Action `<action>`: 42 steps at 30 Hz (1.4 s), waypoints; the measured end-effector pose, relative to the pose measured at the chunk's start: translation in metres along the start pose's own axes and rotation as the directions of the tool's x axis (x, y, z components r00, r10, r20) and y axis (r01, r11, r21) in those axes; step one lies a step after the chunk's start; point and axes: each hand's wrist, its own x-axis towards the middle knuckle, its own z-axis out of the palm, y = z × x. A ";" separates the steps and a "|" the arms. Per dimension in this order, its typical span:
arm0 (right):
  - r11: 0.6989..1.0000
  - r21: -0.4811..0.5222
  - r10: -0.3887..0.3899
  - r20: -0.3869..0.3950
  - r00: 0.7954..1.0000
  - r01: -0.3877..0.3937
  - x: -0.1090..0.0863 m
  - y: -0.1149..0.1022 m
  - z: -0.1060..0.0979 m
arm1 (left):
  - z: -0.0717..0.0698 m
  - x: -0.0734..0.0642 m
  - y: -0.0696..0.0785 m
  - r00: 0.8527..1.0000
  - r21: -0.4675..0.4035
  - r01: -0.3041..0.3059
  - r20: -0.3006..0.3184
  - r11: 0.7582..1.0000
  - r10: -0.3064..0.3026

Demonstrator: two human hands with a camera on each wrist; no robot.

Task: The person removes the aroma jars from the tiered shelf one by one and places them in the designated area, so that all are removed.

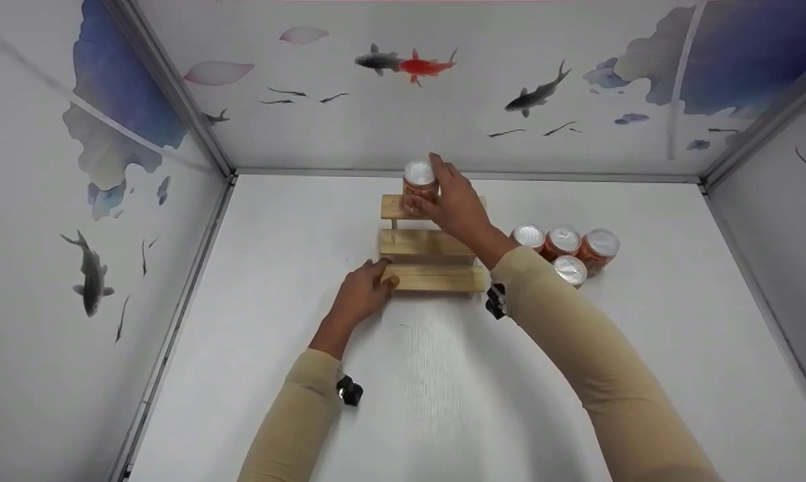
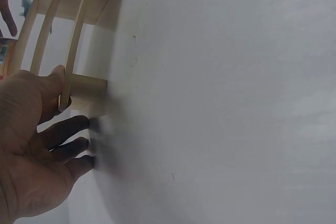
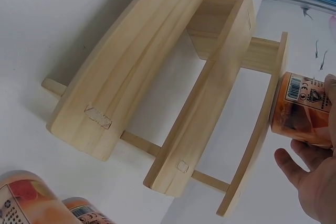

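Observation:
A small three-step wooden rack (image 1: 427,242) stands near the back wall. My left hand (image 1: 363,292) pinches the left end of its lowest step between thumb and index finger; the other fingers (image 2: 68,148) extend beside it in the left wrist view. My right hand (image 1: 458,206) holds a can (image 1: 420,184) with an orange printed label and silvery lid at the left part of the top step. In the right wrist view that can (image 3: 302,109) is upright relative to the rack, its base at the top board (image 3: 257,140).
To the right of the rack, several similar cans (image 1: 563,242) stand grouped on the white table (image 1: 443,375), partly behind my right forearm. Printed wall panels (image 1: 456,134) with fish pictures enclose the table at the back and sides.

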 end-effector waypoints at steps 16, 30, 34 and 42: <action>0.999 0.006 -0.051 -0.084 0.995 0.052 -0.014 0.011 -0.007 | 0.001 0.001 0.009 0.999 0.011 0.024 0.034 1.000 -0.024; 0.997 -0.021 -0.083 -0.157 0.984 0.080 -0.028 0.027 -0.025 | 0.018 0.019 -0.027 1.000 0.004 -0.009 0.025 1.000 0.009; 0.995 -0.022 -0.097 -0.167 0.981 0.095 -0.030 0.031 -0.030 | 0.016 0.016 -0.027 1.000 -0.008 -0.003 0.024 1.000 0.003; 0.995 -0.038 -0.095 -0.177 0.980 0.090 -0.035 0.038 -0.040 | 0.001 0.001 0.005 0.997 -0.019 0.066 0.039 0.998 -0.065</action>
